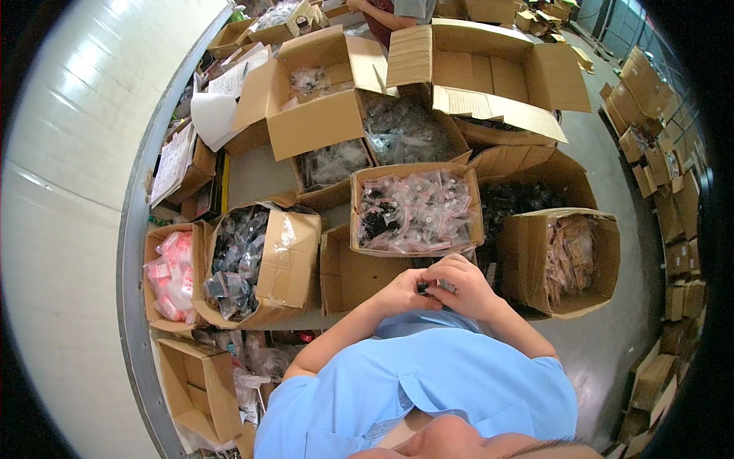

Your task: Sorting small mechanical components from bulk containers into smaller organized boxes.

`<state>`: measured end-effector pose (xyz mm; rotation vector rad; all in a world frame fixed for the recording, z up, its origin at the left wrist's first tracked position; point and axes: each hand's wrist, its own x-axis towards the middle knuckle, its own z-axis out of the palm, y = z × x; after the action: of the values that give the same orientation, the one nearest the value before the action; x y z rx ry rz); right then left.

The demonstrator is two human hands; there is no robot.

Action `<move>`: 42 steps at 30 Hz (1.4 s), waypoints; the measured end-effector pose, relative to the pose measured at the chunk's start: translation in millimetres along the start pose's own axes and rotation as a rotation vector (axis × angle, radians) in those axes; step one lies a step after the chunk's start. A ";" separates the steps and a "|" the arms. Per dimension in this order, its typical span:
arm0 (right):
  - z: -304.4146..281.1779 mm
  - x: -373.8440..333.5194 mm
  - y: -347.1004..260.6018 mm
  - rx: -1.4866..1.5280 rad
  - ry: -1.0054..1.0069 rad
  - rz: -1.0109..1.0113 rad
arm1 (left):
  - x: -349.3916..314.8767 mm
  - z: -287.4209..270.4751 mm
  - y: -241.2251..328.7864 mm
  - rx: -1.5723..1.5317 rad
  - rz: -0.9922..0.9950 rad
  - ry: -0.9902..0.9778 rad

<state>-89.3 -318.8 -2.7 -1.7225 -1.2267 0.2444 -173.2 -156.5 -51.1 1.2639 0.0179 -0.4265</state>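
Observation:
My left hand (405, 292) and my right hand (466, 286) meet in front of my chest, fingers closed together. Between them shows a small black piece (423, 288), too covered by the fingers to name its kind. Just beyond my hands stands a cardboard box (354, 210) filled with small clear zip bags (436, 203) that have reddish edges. Loose black parts (378, 222) lie among the bags on its left side.
Left of me are a box of dark bagged parts (241, 252) and a box of pink-and-white packets (172, 275). On the right, a carton (524, 260) holds brownish bags. Open cartons (489, 65) stand farther off, where another person (394, 15) is partly visible.

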 end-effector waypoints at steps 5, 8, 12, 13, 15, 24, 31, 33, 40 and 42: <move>-4.8 1.7 -0.9 -0.072 -0.080 -0.114 | -2.4 -2.9 -0.7 0.032 -0.014 -0.051; -7.3 2.8 -1.5 -0.088 -0.163 -0.149 | -5.1 -1.7 3.5 0.140 -0.054 -0.105; -7.6 2.7 1.6 -0.118 -0.139 -0.170 | -5.2 -2.4 1.9 0.066 -0.054 -0.074; -7.2 1.9 2.9 -0.120 -0.135 -0.179 | -5.5 -1.1 5.2 0.074 -0.050 -0.071; -5.4 -1.3 8.5 -0.063 -0.054 -0.045 | -7.8 6.6 11.3 0.005 0.148 0.169; -1.3 2.6 9.0 0.112 0.037 0.241 | -9.8 5.2 29.5 0.701 0.497 0.390; -4.6 3.4 16.6 0.125 -0.036 0.086 | -8.6 0.6 36.4 0.706 0.451 0.299; -8.1 3.7 17.9 0.165 -0.050 0.117 | -9.4 -5.6 46.6 0.697 0.434 0.286; -13.1 -4.6 39.9 0.216 0.130 0.263 | 19.6 -115.7 130.4 0.227 0.209 0.665; -11.6 -7.5 39.2 0.224 0.142 0.302 | 29.9 -177.3 174.2 -0.008 0.343 0.797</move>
<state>-61.4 -332.5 -30.3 -1.6917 -0.8012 0.4152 -51.0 39.3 45.9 1.3277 0.4692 0.3885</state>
